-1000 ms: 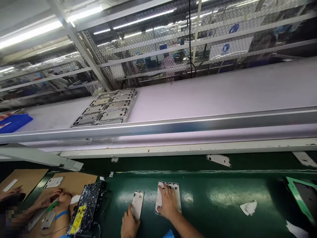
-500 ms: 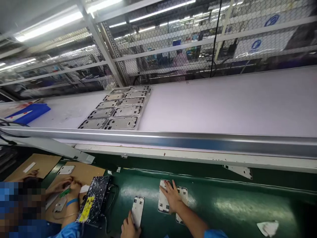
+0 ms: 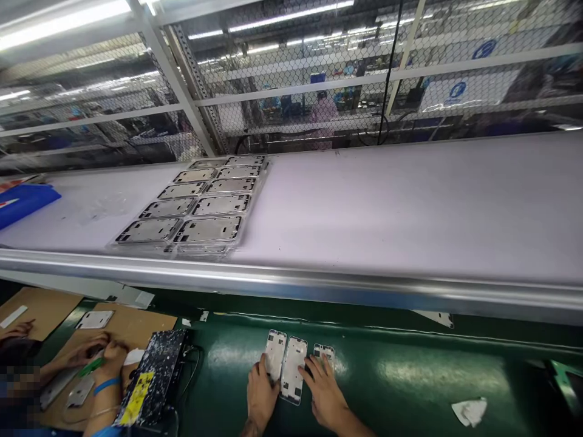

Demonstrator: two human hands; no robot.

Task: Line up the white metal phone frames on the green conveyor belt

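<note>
Left hand (image 3: 262, 391) grasps the left panel (image 3: 275, 349) by its lower end; the right hand (image 3: 325, 391) spreads its fingers over the right panel (image 3: 324, 350) and the edge of the middle panel (image 3: 294, 367), grip impossible to tell; the left panel, well apart a moment ago, is now just beside the middle one, making a loose row over the green counter (image 3: 387, 370), lower centre of the frame.

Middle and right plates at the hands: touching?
Apart. The head view shows green tabletop between the middle plate and the right plate, along their upper sides.
</note>
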